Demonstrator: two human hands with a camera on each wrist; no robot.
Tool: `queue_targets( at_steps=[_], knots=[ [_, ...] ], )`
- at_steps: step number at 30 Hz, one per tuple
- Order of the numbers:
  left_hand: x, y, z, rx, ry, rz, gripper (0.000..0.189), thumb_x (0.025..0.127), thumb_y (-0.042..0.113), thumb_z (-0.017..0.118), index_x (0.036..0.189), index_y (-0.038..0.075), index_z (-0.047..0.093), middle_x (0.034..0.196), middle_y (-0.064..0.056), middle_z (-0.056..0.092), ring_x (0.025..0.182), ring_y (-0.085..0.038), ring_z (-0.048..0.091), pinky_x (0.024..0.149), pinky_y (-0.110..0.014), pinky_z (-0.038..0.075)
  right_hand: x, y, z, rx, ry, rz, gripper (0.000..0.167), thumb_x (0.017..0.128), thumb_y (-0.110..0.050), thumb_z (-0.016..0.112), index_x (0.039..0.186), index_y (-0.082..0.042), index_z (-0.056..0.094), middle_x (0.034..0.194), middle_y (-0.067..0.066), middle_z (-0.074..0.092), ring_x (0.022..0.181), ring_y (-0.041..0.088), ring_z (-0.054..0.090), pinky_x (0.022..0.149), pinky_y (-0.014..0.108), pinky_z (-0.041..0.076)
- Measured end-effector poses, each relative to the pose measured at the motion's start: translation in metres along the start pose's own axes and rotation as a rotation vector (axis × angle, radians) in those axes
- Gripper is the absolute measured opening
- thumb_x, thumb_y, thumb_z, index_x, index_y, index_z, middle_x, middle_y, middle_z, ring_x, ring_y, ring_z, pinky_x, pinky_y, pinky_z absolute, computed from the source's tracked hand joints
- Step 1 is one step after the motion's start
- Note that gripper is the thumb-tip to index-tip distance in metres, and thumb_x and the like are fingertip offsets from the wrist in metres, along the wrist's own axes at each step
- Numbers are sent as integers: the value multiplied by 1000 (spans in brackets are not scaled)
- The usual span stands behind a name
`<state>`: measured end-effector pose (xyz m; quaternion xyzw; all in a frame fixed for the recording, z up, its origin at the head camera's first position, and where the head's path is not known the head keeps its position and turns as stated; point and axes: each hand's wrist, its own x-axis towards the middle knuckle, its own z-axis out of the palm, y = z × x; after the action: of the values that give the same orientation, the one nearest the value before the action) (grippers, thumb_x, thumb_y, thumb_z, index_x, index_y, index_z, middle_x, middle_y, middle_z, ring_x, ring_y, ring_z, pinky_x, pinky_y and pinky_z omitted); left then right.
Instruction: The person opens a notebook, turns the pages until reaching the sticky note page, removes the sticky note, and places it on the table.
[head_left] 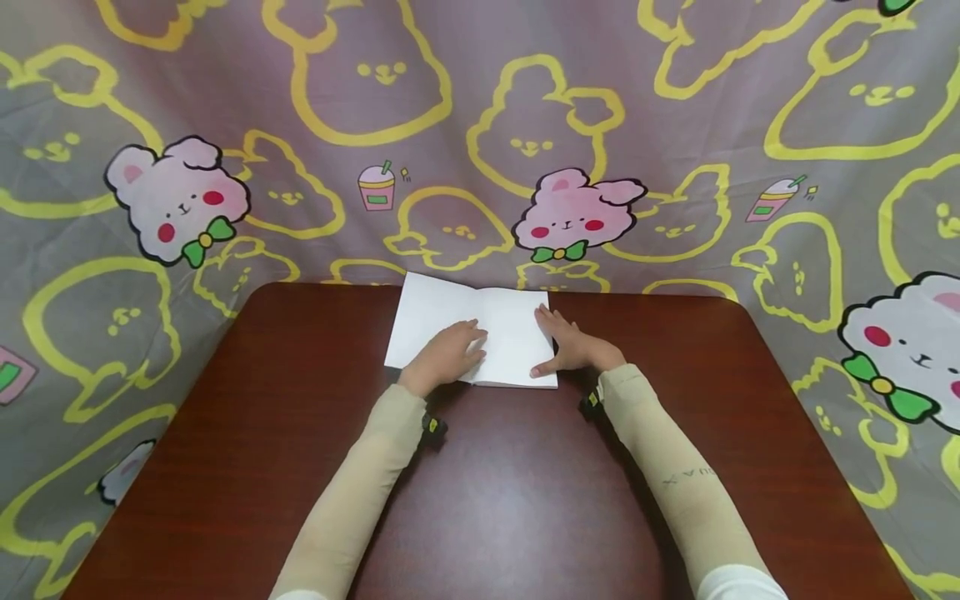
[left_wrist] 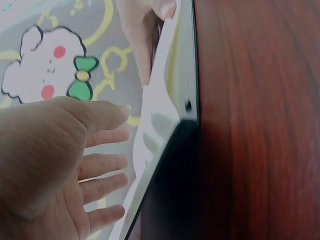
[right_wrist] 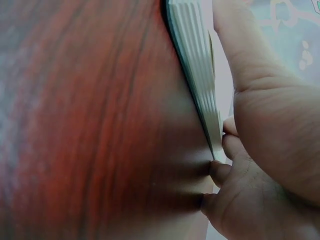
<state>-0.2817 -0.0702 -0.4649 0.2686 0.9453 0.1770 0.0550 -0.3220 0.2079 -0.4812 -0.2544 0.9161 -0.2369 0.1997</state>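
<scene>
1. Beige L sleeve point(head_left: 352, 483) & R sleeve point(head_left: 678, 467) = nearest head cam, running up from approx. 7 & 5 o'clock (table ctr as dial). White fabric point(head_left: 738, 582) at btm of the R one, plus dark lettering point(head_left: 688, 477) partway up.

2. Book point(head_left: 498, 333) lies spread at 12 o'clock, by table's far edge; plain white pages, dark cover seen in wrist views. R half rests on table as a thick page block; L half tilts up, shadow under its 8 o'clock corner.

3. L hand point(head_left: 448, 354) is over the book's ctr fold, its wrist toward the book's 7 o'clock. Fingers relaxed, slightly bent, w/ gaps btwn them; can't tell if the tips touch paper.

4. R hand point(head_left: 572, 343) is at the book's 3 o'clock edge. Fingers spread & loose, not curled round the book; thumb lies over the page near the 5 o'clock corner. R wrist view: two fingertips down by the tabletop, just beside the page block. Pressure: can't tell.

5. Black wrist cams: L cam point(head_left: 433, 429) and R cam point(head_left: 591, 404), each on inner side of its wrist.

6. Table point(head_left: 495, 500): reddish-brown wood, glossy patch near 6 o'clock.

7. Curtain point(head_left: 427, 150) wraps approx. 9 thru 3 o'clock: grey-mauve, yellow outlines, pale rabbit heads w/ green bows.
</scene>
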Motion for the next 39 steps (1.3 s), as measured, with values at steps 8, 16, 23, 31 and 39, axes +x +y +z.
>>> queue_targets(
  at_steps=[8, 16, 23, 31, 39],
  knots=[
    [-2, 20, 5, 49, -10, 86, 53, 97, 36, 71, 139, 6, 62, 153, -18, 49, 143, -32, 46, 120, -42, 34, -1, -2, 1, -23, -6, 2, 124, 83, -48, 82, 161, 2, 0, 170, 21, -5, 155, 46, -6, 120, 70, 3],
    [-1, 27, 14, 91, 26, 168, 56, 86, 38, 82, 132, 9, 67, 148, -16, 55, 138, -30, 51, 118, -41, 37, -3, -3, 1, -17, -3, -5, 124, 83, -47, 82, 161, 3, 0, 169, 22, -5, 155, 47, -6, 119, 70, 3],
    [0, 29, 18, 104, 51, 179, 50, 84, 35, 85, 125, 10, 71, 129, -9, 67, 123, -25, 61, 108, -40, 46, -2, -3, 3, -16, 0, -14, 124, 83, -47, 82, 161, 4, 0, 169, 23, -5, 154, 49, -5, 118, 72, 3],
    [0, 32, 18, 103, 59, 171, 37, 84, 31, 85, 114, 11, 76, 107, -4, 68, 101, -22, 65, 92, -38, 53, -3, -5, 2, -11, -5, -6, 125, 82, -47, 83, 161, 3, 0, 169, 23, -5, 154, 47, -6, 119, 71, 2],
    [1, 33, 16, 69, 47, 182, 22, 87, 26, 83, 98, 9, 75, 92, -2, 68, 82, -16, 62, 80, -35, 53, -2, -4, 0, -11, -3, -6, 125, 82, -48, 83, 161, 3, 0, 170, 22, -5, 155, 46, -5, 120, 69, 3]
  ],
)
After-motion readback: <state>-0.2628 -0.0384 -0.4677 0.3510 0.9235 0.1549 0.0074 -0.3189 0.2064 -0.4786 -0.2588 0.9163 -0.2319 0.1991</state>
